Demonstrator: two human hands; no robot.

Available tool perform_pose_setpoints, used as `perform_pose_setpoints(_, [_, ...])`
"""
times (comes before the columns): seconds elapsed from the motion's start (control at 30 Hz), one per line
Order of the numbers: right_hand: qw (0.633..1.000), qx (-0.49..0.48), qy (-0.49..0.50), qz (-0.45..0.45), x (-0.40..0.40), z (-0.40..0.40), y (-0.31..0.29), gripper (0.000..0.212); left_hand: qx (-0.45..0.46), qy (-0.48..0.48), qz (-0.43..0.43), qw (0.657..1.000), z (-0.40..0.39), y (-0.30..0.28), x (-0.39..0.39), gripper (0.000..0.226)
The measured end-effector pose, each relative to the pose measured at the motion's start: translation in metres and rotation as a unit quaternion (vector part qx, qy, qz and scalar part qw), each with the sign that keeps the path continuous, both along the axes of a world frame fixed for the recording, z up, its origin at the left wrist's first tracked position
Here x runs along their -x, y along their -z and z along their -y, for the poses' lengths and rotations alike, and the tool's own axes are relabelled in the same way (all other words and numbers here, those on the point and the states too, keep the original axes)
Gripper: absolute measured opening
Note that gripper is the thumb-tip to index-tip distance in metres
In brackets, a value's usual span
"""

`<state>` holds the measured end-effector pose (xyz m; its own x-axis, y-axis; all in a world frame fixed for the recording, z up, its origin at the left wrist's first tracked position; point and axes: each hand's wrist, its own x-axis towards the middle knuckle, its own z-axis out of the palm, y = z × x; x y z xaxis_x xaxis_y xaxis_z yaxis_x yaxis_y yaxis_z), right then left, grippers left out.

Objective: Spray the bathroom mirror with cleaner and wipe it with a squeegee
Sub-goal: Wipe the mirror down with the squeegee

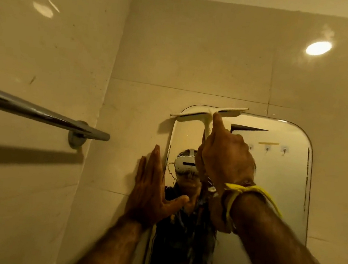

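The right hand (226,158) is up high at the top of the mirror (273,178), fingers clamped around the handle of the squeegee (209,114), with the index finger stretched up along the stem toward the blade; the blade sits tilted across the mirror's upper left corner, its left end hanging past the mirror's edge over the tiled wall (201,53) and its right end lifted just above the top rim; whether the rubber edge is pressed flat on the glass cannot be told from here; a yellow thread (249,189) is tied round the right wrist, its loose ends trailing off to the right; the left hand (153,186) is holding nothing, fingers straight and together, palm laid flat on the wall just beside the mirror's left edge, the thumb spread out across onto the glass; in the mirror there is the reflection of the person wearing a white headset (185,162), and wet streaks run down the lower glass; three small hooks (267,148) show in the reflection to the right of the raised hand; off to the left a chrome towel bar (38,110) juts from the side wall, throwing a dark shadow beneath it; a round light glare (318,47) shines on the tiles up at the right.
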<state>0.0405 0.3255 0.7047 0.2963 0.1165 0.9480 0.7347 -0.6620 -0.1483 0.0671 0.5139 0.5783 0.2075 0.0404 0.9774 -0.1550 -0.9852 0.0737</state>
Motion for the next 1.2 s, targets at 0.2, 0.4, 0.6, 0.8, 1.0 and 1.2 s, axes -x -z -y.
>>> perform_pose_setpoints(0.2, [0.999, 0.046, -0.016, 0.024, 0.001, 0.003, 0.088, 0.071, 0.050, 0.011, -0.022, 0.998, -0.001, 0.004, -0.003, 0.142])
perform_pose_setpoints(0.4, [1.000, 0.008, -0.004, 0.023, -0.004, -0.006, 0.021, 0.062, -0.014, -0.013, 0.014, 1.000, -0.001, 0.005, -0.001, 0.129])
perform_pose_setpoints(0.6, [0.998, 0.052, -0.006, 0.022, 0.000, 0.006, 0.099, 0.067, -0.031, -0.029, 0.010, 0.999, -0.002, 0.003, 0.002, 0.123])
perform_pose_setpoints(0.8, [1.000, 0.023, -0.005, 0.015, -0.010, 0.008, 0.056, 0.068, -0.037, -0.057, 0.006, 0.998, -0.002, 0.003, -0.004, 0.117])
perform_pose_setpoints(1.0, [0.999, 0.038, -0.006, 0.012, -0.004, 0.023, 0.103, 0.064, -0.065, -0.058, -0.011, 0.996, -0.006, 0.002, 0.001, 0.113])
perform_pose_setpoints(1.2, [1.000, 0.016, 0.018, -0.003, -0.009, 0.039, 0.064, 0.061, -0.050, -0.050, -0.007, 0.997, -0.003, 0.002, -0.001, 0.111])
